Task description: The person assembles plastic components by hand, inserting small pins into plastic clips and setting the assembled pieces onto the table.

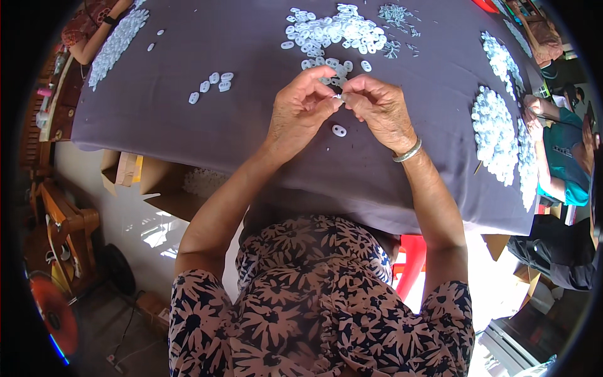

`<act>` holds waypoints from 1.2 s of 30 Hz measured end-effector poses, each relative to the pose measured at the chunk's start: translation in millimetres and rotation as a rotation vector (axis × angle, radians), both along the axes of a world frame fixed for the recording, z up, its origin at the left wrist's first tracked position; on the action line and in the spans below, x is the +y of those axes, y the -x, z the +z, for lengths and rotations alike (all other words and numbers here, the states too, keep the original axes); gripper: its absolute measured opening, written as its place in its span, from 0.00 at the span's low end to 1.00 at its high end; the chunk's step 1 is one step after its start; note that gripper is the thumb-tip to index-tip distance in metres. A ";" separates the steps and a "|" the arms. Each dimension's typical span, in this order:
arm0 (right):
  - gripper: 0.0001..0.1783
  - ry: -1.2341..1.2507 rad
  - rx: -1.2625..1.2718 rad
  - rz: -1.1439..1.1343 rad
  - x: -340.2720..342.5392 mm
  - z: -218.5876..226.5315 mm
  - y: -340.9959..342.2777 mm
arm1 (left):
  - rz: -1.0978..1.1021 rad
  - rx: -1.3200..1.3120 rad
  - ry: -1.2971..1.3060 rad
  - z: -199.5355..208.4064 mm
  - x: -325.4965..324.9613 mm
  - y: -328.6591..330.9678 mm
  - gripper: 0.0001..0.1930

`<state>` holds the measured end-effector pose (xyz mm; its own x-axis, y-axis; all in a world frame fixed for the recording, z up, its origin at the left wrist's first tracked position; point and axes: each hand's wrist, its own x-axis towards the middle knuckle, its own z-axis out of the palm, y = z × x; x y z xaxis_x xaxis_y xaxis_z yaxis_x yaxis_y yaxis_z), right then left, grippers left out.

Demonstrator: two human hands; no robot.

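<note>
My left hand (300, 107) and my right hand (381, 108) meet over the table, thumbs and fingertips pinched together. Between them is a small white piece (338, 97), mostly covered by the fingers, so its full shape is hidden. Just beyond the fingertips lies a small cluster of white oval plastic pieces (340, 68) with two holes each. One loose white oval piece (339, 131) rests on the cloth below my hands. A bracelet (408, 151) circles my right wrist.
A larger heap of white ovals (352, 31) lies farther back, beside small metal pins (394, 15). Several ovals (213, 78) sit to the left. More heaps (119, 44) (494, 135) flank the dark tablecloth (239, 138), near other people's arms (94, 45) (545, 110). An open cardboard box (166, 179) stands below the edge.
</note>
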<state>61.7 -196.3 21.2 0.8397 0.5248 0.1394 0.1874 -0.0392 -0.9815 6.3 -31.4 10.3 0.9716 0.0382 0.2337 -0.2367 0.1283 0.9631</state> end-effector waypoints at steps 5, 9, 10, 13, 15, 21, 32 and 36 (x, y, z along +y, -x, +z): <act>0.03 -0.101 -0.001 -0.022 10.4 -6.3 4.1 | 0.012 0.074 -0.004 -0.5 5.6 1.0 0.20; 0.02 -0.037 -0.022 -0.023 8.4 -5.1 5.2 | 0.012 0.101 -0.043 1.7 9.6 1.2 0.20; 0.02 -0.033 -0.031 -0.030 5.2 -2.4 4.4 | 0.009 0.119 -0.057 3.4 8.4 0.7 0.19; 0.02 0.017 -0.046 0.055 1.3 0.3 0.7 | 0.025 0.145 -0.081 3.5 9.7 2.5 0.18; 0.02 0.027 -0.132 -0.045 -5.7 -1.0 -7.9 | 0.011 0.170 -0.084 1.3 11.6 1.6 0.18; 0.04 0.371 -0.514 -0.727 -61.6 3.9 -62.4 | 0.038 0.191 -0.022 0.8 11.5 -1.0 0.14; 0.08 0.676 -0.576 -0.416 -93.1 -5.9 -131.1 | 0.049 0.181 -0.050 -0.2 10.0 -1.7 0.13; 0.08 0.779 -0.576 -0.392 -92.8 -8.7 -127.6 | 0.051 0.190 0.002 -2.2 8.3 -2.1 0.14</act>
